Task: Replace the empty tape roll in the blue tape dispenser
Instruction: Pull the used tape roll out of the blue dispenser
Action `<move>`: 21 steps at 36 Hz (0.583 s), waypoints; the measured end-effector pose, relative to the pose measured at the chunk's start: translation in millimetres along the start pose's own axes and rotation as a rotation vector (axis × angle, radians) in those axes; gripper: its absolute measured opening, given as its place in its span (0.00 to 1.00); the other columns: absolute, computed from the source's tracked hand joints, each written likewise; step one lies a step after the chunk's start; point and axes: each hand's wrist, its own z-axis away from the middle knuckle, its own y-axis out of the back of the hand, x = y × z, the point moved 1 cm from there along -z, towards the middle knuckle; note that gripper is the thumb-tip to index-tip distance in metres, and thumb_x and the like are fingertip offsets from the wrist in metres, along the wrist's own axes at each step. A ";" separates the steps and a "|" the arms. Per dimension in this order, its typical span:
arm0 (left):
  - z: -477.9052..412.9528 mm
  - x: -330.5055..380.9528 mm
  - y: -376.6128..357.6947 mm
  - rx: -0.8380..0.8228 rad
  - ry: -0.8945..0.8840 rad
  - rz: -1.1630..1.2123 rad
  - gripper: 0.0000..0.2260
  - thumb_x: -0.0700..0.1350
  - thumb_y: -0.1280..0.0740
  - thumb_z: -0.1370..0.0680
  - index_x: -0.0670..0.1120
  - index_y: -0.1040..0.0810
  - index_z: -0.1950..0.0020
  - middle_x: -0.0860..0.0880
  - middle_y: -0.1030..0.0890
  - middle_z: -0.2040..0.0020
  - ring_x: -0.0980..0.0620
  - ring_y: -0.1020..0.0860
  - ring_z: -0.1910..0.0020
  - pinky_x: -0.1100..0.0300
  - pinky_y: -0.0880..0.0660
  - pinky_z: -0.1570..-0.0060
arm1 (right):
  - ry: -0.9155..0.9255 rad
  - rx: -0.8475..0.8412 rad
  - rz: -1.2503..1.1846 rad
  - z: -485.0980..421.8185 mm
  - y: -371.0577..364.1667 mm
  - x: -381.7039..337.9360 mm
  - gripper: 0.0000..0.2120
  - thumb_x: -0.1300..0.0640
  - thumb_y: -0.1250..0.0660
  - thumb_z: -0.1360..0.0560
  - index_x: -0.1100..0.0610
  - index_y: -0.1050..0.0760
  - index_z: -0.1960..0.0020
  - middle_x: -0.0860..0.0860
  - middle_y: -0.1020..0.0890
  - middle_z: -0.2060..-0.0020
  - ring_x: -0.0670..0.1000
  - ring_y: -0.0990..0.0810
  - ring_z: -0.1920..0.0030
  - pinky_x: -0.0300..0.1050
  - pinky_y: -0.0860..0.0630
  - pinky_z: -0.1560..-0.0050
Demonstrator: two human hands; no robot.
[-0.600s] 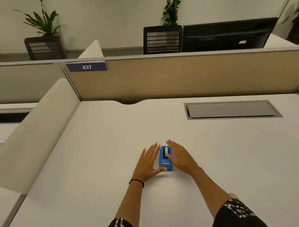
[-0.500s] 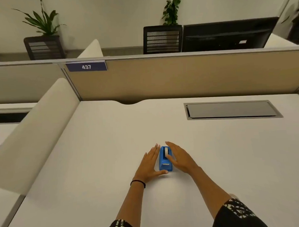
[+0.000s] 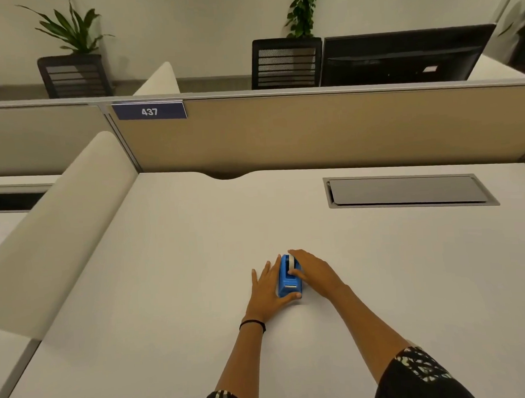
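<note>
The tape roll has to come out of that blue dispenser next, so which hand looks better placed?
The right hand: its fingers already curl over the roll, while the left hand lies flat beside the dispenser.

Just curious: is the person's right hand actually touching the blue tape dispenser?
Touching. The head view shows the right hand draped over the blue tape dispenser, its thumb lying across the blue top.

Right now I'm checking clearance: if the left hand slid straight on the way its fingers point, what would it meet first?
Nothing close: the left hand points past the blue tape dispenser over bare desk, probably to the partition.
</note>
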 end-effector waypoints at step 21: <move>-8.6 14.4 -1.3 -0.049 0.123 -0.139 0.47 0.66 0.33 0.31 0.51 0.58 0.24 0.52 0.46 0.23 0.44 0.53 0.23 0.37 0.63 0.29 | -0.069 -0.052 0.288 -19.5 7.9 -23.5 0.09 0.62 0.35 0.28 0.63 0.28 0.48 0.62 0.20 0.51 0.60 0.22 0.52 0.51 0.25 0.53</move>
